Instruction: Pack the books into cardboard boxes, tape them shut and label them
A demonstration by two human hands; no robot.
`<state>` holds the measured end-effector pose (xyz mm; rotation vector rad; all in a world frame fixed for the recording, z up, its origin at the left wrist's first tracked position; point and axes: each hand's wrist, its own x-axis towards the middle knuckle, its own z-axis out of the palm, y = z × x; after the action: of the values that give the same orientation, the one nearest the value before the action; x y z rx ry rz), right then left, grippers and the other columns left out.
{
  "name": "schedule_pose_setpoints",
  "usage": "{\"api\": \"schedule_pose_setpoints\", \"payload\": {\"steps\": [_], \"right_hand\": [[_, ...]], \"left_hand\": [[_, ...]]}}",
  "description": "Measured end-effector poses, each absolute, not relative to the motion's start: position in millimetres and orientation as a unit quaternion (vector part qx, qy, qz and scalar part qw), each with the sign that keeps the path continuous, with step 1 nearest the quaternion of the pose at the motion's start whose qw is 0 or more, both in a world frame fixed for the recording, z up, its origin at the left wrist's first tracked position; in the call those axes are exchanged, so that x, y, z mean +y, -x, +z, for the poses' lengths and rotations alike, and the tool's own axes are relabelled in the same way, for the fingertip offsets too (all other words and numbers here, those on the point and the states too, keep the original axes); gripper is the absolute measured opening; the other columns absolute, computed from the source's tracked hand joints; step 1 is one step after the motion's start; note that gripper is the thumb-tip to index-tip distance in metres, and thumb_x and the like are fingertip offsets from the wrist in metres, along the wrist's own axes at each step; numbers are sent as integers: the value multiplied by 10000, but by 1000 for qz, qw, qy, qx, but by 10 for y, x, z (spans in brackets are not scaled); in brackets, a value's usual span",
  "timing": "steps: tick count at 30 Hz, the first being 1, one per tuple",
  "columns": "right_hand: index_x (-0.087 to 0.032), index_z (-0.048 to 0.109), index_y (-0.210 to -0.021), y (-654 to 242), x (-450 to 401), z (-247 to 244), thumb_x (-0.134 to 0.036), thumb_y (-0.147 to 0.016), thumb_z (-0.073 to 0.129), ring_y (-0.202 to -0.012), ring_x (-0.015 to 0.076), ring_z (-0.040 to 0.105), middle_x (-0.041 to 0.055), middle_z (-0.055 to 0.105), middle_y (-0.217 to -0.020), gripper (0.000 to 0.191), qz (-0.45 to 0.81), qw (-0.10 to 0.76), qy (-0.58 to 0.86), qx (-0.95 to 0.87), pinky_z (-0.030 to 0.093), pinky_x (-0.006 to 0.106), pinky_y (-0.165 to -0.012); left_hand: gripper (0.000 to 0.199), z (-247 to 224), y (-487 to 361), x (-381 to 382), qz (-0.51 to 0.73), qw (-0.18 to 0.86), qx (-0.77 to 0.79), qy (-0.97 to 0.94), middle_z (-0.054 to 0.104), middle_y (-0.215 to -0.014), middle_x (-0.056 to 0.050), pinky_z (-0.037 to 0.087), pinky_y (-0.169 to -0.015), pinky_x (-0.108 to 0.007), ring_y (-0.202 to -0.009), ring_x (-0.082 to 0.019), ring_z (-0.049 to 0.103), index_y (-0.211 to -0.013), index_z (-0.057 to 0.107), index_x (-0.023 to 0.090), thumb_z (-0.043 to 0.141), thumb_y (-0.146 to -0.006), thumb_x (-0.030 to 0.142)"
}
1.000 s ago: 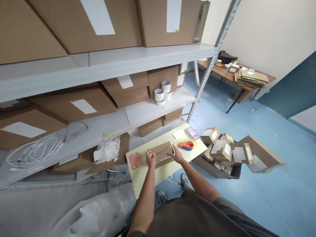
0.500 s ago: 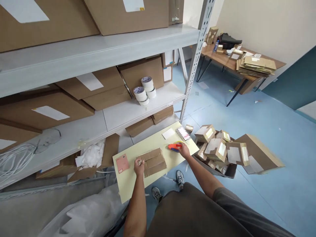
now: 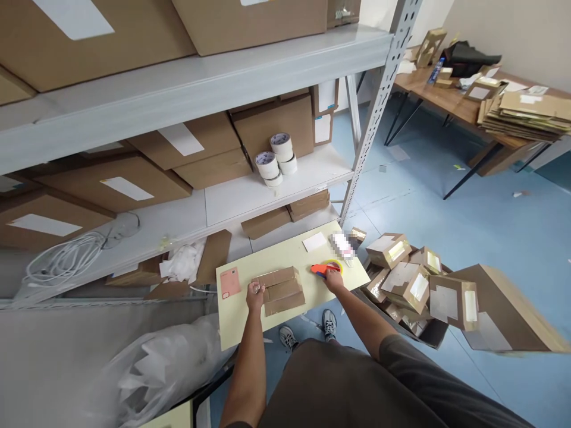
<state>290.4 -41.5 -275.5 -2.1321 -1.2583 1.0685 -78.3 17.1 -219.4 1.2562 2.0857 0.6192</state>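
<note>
My right hand (image 3: 333,280) is closed on an orange tape dispenser (image 3: 319,270), which carries a yellow ring and a blue part, at the right half of the pale yellow board (image 3: 241,327). A flat brown cardboard box (image 3: 282,291) lies on the board to the left of the dispenser. At the box's left edge my left hand (image 3: 256,295) has its fingers curled together. Something small and shiny shows at those fingers, too small to name. A pink card (image 3: 231,283) lies left of that hand, and a white card (image 3: 314,242) is beyond the dispenser.
Grey shelving (image 3: 285,197) with large cartons stands in front, with white tape rolls (image 3: 281,148) on its middle shelf. Small taped boxes (image 3: 407,285) fill a bin at the right. A clear plastic bag (image 3: 165,368) is at the lower left. A wooden table (image 3: 439,98) stands behind.
The view has turned, so the shelving and small boxes sit farther right in the picture. The dispenser has tilted a little in my right hand, showing more of its yellow ring. My left hand stays by the box.
</note>
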Motion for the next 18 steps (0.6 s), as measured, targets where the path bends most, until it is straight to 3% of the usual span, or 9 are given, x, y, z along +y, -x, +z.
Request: {"api": "schedule_pose_setpoints", "payload": {"steps": [5, 9, 18], "right_hand": [[-202, 717, -912, -3019, -354, -2697, -311, -761, 795, -1149, 389, 681, 168, 784, -1013, 202, 381, 208, 781, -449, 454, 519, -1066], [-237, 695, -896, -3049, -443, -2552, -339, -807, 781, -1175, 395, 663, 154, 777, -986, 161, 373, 244, 769, -459, 447, 525, -1077], [-210, 647, -1149, -2498, -594, -1958, -407, -879, 723, -1241, 401, 600, 185, 720, -1237, 343, 382, 328, 630, -591, 395, 565, -1148]], "left_hand": [[173, -2182, 775, 139, 239, 310, 787, -476, 724, -911, -10, 537, -836, -320, -895, -219, 724, -947, 570, 266, 678, -816, 296], [177, -2174, 749, 117, 264, 308, 778, -481, 732, -941, -18, 540, -838, -317, -915, -219, 724, -951, 582, 266, 677, -802, 282], [161, -2129, 698, 139, 261, 333, 778, -464, 753, -954, -23, 525, -832, -309, -878, -216, 725, -964, 615, 261, 685, -821, 239]]}}
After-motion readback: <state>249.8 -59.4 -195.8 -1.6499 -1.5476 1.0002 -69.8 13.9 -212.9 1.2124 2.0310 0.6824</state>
